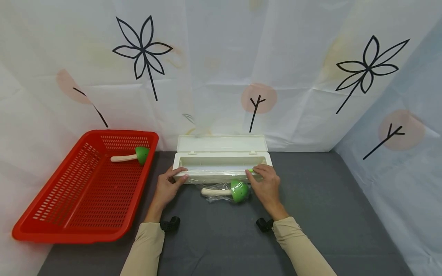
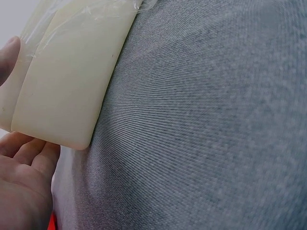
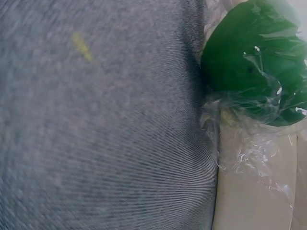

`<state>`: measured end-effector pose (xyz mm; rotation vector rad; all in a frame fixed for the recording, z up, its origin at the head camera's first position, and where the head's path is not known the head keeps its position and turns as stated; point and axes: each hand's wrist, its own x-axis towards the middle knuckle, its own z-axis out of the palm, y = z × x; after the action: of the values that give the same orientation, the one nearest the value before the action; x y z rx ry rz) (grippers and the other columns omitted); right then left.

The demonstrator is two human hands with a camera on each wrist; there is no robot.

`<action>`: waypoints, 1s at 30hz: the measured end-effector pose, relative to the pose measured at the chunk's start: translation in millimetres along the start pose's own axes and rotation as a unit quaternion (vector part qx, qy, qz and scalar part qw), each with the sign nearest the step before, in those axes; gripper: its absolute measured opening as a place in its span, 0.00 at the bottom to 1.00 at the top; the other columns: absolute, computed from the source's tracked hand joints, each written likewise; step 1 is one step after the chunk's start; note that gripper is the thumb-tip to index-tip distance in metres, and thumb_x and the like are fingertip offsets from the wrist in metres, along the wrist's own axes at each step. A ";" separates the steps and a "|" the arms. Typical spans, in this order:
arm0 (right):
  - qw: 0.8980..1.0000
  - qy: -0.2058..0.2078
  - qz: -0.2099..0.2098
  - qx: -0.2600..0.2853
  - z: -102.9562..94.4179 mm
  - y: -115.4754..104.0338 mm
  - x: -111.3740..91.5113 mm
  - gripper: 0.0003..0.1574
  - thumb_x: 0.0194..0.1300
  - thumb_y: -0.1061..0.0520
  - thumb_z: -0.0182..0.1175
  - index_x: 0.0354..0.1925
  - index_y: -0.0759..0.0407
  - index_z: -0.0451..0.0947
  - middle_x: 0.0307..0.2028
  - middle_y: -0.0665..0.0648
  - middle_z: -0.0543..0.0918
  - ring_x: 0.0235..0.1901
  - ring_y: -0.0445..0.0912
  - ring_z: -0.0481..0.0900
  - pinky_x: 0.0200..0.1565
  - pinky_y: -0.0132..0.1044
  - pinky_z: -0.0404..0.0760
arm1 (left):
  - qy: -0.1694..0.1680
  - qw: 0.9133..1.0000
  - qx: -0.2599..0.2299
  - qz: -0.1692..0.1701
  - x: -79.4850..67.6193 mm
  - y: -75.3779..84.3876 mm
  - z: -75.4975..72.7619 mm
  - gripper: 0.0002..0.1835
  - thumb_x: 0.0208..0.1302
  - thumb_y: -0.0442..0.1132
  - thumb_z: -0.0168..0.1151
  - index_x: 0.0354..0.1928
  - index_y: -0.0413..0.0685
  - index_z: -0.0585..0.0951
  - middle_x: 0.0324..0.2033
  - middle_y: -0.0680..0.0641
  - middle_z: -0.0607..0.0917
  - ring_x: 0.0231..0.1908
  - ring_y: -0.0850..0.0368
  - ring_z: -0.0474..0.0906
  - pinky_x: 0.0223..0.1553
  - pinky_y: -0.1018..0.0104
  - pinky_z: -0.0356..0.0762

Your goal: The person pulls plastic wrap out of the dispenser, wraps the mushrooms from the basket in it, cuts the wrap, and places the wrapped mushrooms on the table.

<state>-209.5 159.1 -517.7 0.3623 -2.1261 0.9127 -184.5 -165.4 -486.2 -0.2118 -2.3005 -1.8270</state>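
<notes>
A white cling film dispenser box [image 1: 207,178] stands with its lid [image 1: 221,143] raised at the back, clear film stretched over its front edge. My left hand [image 1: 167,189] grips the box's left end; the left wrist view shows its thumb on the front edge and fingers at the end face [image 2: 53,96]. At the right end, my right hand [image 1: 266,186] pinches the small green slide cutter [image 1: 251,170] between thumb and finger. A toy mushroom [image 1: 238,191] with green cap and pale stem lies wrapped in film before the box. Its wrapped cap [image 3: 249,62] fills a corner of the right wrist view.
On the left sits a red perforated basket [image 1: 141,195], tilted in view, holding another green-capped toy mushroom [image 1: 142,155]. Grey cloth [image 1: 221,245] covers the table. A white patterned curtain [image 1: 214,57] hangs right behind the box, with more curtain along the sides.
</notes>
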 end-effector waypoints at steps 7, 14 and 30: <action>0.999 0.037 0.015 -0.013 -1.2 1.4 -4.9 0.24 0.48 0.56 0.81 0.37 0.73 0.86 0.40 0.68 0.85 0.48 0.65 0.76 0.54 0.58 0.71 | -0.002 1.000 0.006 0.006 0.9 -1.5 1.2 0.15 0.62 0.23 0.68 0.50 0.24 0.83 0.67 0.24 0.69 0.53 0.37 0.76 0.40 0.72 0.75; 0.987 0.018 0.156 -0.047 -5.5 1.0 -12.7 0.55 0.48 0.40 0.81 0.62 0.73 0.74 0.56 0.70 0.70 0.57 0.64 0.65 0.59 0.61 0.65 | 0.006 1.000 -0.004 0.009 7.1 -36.6 1.3 0.15 0.63 0.27 0.70 0.52 0.30 0.84 0.69 0.30 0.70 0.55 0.42 0.76 0.41 0.76 0.73; 0.962 -0.006 0.272 -0.005 -7.1 -9.8 -11.8 0.58 0.50 0.41 0.80 0.68 0.70 0.69 0.58 0.70 0.69 0.58 0.64 0.66 0.59 0.60 0.66 | 0.008 1.000 -0.002 0.012 6.7 -37.7 0.9 0.15 0.63 0.30 0.71 0.51 0.33 0.85 0.68 0.33 0.71 0.50 0.50 0.77 0.38 0.75 0.73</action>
<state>-192.8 156.8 -518.7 -0.2415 -2.2815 1.2020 -199.8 -173.2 -520.4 -0.2233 -2.2737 -1.8168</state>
